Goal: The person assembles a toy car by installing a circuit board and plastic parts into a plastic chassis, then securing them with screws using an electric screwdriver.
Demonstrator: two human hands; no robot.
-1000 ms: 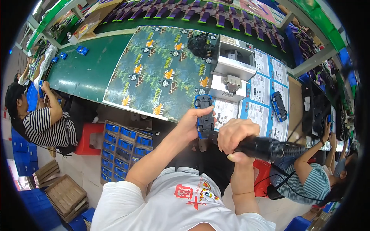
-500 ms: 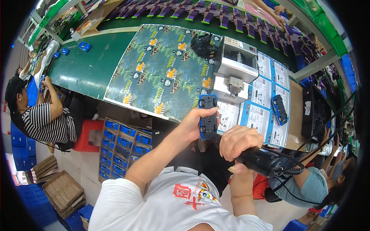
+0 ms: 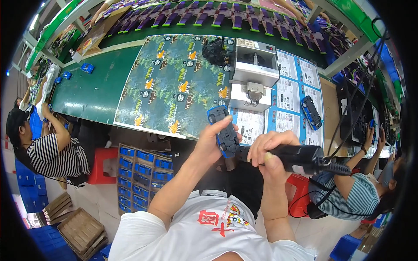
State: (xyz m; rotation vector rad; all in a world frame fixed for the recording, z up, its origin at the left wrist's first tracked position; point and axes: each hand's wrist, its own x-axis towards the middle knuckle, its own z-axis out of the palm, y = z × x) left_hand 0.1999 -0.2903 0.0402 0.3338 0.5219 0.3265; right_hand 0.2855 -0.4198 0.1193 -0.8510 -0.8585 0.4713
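Note:
My left hand [image 3: 205, 147] grips a blue toy car [image 3: 227, 135] turned underside out, its black chassis facing up. In my right hand [image 3: 273, 145] lies a black electric screwdriver [image 3: 300, 158], held level, with a cord at its back end. The screwdriver's front end meets the near end of the car; whether its bit sits in a screw hole cannot be made out. Just beyond my hands stands a grey metal screw-feeder-like machine [image 3: 252, 98]. A second blue toy car [image 3: 311, 113] rests wheels up on printed sheets [image 3: 285, 124] to the right.
Patterned sheets [image 3: 174, 87] cover the green bench [image 3: 102, 89], with black parts [image 3: 216, 52] heaped beside the machine. A tray of blue cars [image 3: 141, 178] stands low at left. Co-workers sit on both sides. Cables [image 3: 359, 100] hang at right. Purple items [image 3: 200, 19] line the far belt.
The car has tilted and shifted slightly left in my left hand. My right hand has brought the screwdriver from a downward slant to nearly level, against the car's near end. My view has turned slightly.

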